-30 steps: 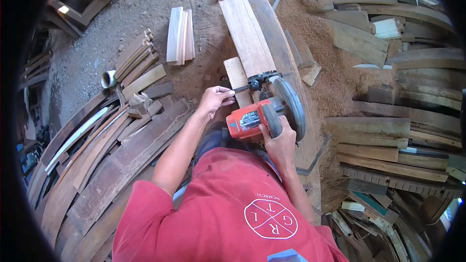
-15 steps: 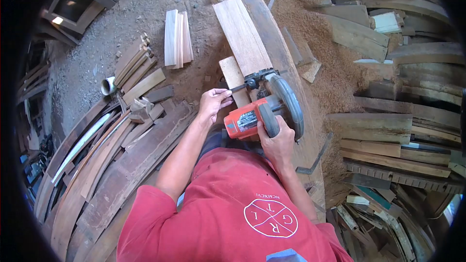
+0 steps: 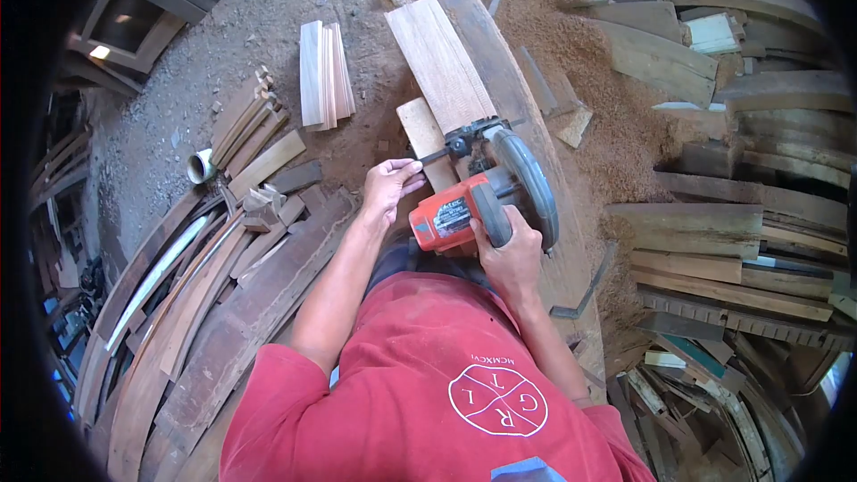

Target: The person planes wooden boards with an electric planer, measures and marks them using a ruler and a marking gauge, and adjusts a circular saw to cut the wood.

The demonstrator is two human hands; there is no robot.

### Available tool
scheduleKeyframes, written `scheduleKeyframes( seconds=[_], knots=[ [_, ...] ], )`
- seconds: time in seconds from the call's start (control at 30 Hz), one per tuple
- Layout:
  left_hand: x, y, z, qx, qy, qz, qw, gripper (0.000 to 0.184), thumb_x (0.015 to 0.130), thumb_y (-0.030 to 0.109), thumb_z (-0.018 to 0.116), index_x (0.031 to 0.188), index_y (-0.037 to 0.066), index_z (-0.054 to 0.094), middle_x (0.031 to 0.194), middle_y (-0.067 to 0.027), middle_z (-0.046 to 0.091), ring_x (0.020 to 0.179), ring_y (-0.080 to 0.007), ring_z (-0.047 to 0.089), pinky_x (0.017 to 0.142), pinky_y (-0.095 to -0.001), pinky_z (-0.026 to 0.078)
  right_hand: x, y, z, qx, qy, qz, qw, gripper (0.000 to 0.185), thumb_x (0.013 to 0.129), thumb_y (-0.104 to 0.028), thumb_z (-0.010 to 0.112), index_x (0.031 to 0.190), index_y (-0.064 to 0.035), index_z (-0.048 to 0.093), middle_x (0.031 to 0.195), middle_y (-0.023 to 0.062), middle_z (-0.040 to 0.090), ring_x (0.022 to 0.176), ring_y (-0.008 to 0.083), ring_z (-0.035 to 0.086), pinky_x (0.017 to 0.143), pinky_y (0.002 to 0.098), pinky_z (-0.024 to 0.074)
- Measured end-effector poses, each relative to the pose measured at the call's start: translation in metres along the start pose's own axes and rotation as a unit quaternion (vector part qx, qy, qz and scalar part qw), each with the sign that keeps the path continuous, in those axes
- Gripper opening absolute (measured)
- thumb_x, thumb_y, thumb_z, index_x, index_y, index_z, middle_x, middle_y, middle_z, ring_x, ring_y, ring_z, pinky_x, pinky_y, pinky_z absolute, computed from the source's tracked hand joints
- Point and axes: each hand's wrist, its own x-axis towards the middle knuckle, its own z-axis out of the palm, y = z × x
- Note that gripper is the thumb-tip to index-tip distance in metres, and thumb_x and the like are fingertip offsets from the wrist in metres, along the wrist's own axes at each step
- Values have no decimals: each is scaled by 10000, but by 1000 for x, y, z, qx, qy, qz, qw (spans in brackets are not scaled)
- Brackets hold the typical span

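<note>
My right hand [image 3: 511, 254] is wrapped round the rear handle of an orange and black circular saw [image 3: 451, 214]. The saw's base rests at the near end of a light wooden board [image 3: 439, 58], with the grey blade guard on the right side. Between the fingertips of my left hand [image 3: 391, 189] is the end of a dark guide bar [image 3: 435, 157], which reaches into the front of the saw. A short pale wood block [image 3: 420, 125] lies beside the board, partly under the bar. The blade itself is hidden.
The board lies on a long, worn wooden plank [image 3: 527, 147]. Thin cut strips [image 3: 327, 76] are stacked on the ground to the left. Sawdust [image 3: 594, 62] heaps along the right, by piled timber [image 3: 687, 228]. More boards [image 3: 259, 303] and a white pipe [image 3: 198, 167] lie at left.
The saw has slid slightly forward along the board, both hands moving with it. My grips look the same, and the whole view has shifted a little.
</note>
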Motion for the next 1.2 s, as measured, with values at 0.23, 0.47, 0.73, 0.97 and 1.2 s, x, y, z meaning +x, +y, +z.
scheduleKeyframes(
  seconds=[0.23,0.47,0.73,0.97,1.2],
  knots=[
    [6,8,-2,-1,-5,4,1000,276,976,79,777,1185,-41,644,1109,-147,745,1009,-250,753,939,-395,654,9,-5,3,-13,0,-4,1000,221,903,-160,838,1014,-5,726,815,178,750,757,286,773,720,385,574],
    [9,18,-1,-1,-3,-1,1000,282,971,85,784,1179,-46,645,1109,-149,738,1010,-252,751,944,-393,654,18,-9,5,-15,-1,-5,1000,228,907,-170,834,1024,-5,729,830,191,752,776,307,779,733,394,579],
    [18,22,-2,-9,1,11,1000,307,948,74,808,1174,-55,644,1091,-158,728,974,-257,754,906,-392,661,27,-13,9,1,5,-21,1000,242,889,-185,836,1015,-18,717,838,236,740,812,432,751,692,469,582],
    [21,31,-1,6,1,7,1000,285,972,80,781,1183,-50,641,1115,-157,727,1019,-261,751,942,-398,658,35,-19,11,-1,0,-10,1000,234,895,-189,829,1008,-16,720,840,239,739,815,435,751,702,468,583],
    [25,39,-1,1,3,10,1000,273,976,69,773,1183,-46,637,1111,-157,736,1010,-268,757,934,-402,661,42,-23,13,3,-5,-1,1000,235,895,-188,828,1011,-13,721,836,243,737,808,435,751,700,470,579]
  ],
)
